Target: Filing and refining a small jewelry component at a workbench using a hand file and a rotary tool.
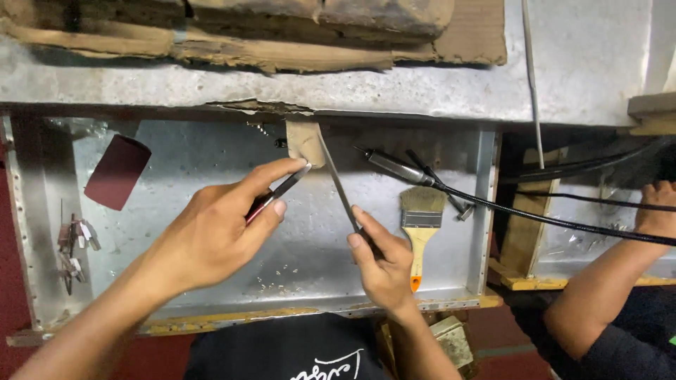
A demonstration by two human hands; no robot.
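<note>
Basically: left hand, centre-left of frame, fingers pinched on a thin dark pen-like tool, tip pointing up-right toward a tan scrap stuck at the top edge of the tray. Right hand, centre, fingers closed around the lower end of a long thin metal strip; strip runs up-left to just beside that scrap.

Shallow galvanised metal tray fills the middle of frame. Contents: maroon sandpaper roll upper left, small cluster of metal bits at left wall, wood-handled paintbrush with orange tip on the right side, rotary handpiece on a black flexible shaft running off right. Fine debris on tray floor.

Another person's arm at lower right, hand on the cables.
</note>
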